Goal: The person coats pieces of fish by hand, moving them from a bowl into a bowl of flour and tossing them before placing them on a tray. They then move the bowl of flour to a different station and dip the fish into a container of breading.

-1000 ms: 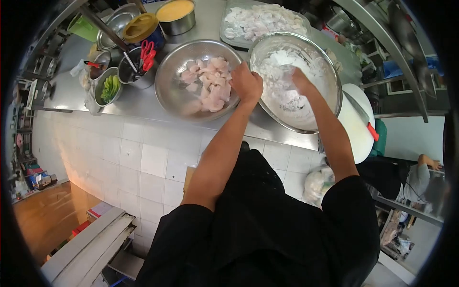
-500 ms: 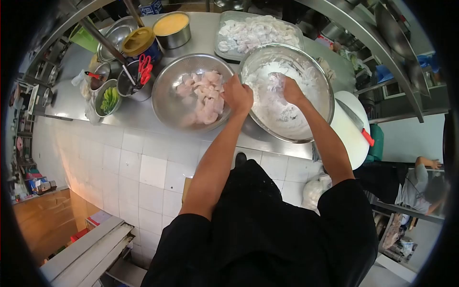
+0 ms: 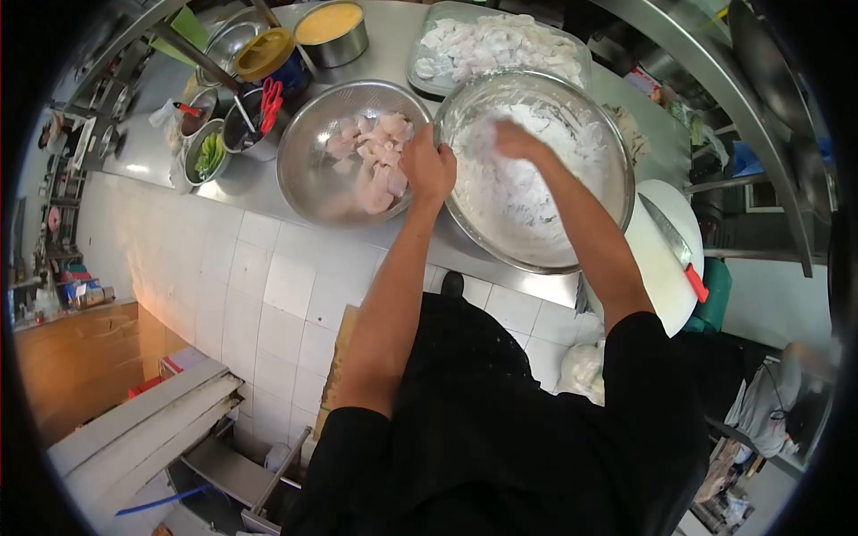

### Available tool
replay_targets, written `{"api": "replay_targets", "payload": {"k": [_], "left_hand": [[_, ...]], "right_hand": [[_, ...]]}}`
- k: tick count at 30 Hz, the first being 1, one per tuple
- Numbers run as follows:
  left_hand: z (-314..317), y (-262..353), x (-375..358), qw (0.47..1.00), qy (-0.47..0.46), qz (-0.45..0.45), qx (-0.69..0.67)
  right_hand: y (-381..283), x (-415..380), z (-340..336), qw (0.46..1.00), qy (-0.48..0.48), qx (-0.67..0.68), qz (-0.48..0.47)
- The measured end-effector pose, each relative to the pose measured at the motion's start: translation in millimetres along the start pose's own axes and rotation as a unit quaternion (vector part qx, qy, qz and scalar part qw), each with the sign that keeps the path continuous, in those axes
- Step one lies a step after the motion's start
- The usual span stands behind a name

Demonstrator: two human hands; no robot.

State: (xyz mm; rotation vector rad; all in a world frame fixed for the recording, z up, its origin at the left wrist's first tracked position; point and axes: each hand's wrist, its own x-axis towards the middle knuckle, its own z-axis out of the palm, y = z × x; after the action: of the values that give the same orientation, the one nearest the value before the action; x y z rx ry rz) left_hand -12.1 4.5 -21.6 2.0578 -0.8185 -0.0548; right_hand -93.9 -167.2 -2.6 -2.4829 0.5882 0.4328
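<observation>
My left hand (image 3: 429, 165) is closed at the near-touching rims of two steel bowls, its thumb over the edge of the mixing bowl (image 3: 609, 214) on the right. White flour (image 3: 545, 201) lies in that bowl and coats its wall. My right hand (image 3: 517, 141) is inside it, over the flour, fingers whitened and smeared by motion. To the left, a perforated steel colander (image 3: 299, 183) holds pieces of pale raw meat (image 3: 380, 165), beside my left fingers. Behind the mixing bowl, a clear tray (image 3: 424, 83) carries a heap of flour-coated pieces (image 3: 500, 49).
A knife (image 3: 670, 234) with a red handle lies on a round white cutting board (image 3: 657, 286) at right. Leftward stand a pot of yellow liquid (image 3: 331, 31), red-handled scissors (image 3: 271, 105) in a container, and a bowl of green vegetables (image 3: 210, 156). Another person (image 3: 769, 402) is at far right.
My right hand has moved slightly left and up within the flour bowl and is now blurred. My left hand keeps its place at the rim. The whole view has shifted a little.
</observation>
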Motion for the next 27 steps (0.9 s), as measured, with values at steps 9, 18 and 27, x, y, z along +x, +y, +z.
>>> {"api": "replay_targets", "payload": {"k": [9,18,27], "left_hand": [[-4.0,2.9,2.5,1.0,-0.013,-0.005,-0.011],[2.0,-4.1,1.7,0.999,-0.016,0.004,-0.031],[1.0,-2.4,2.5,0.999,-0.013,-0.006,-0.037]], "right_hand": [[47.6,-21.6,7.9,0.971,0.221,0.056,-0.069],[44.3,-66.8,68.0,0.98,0.075,-0.186,0.004],[-3.9,-39.6,11.9,0.972,0.171,0.157,0.045]]}}
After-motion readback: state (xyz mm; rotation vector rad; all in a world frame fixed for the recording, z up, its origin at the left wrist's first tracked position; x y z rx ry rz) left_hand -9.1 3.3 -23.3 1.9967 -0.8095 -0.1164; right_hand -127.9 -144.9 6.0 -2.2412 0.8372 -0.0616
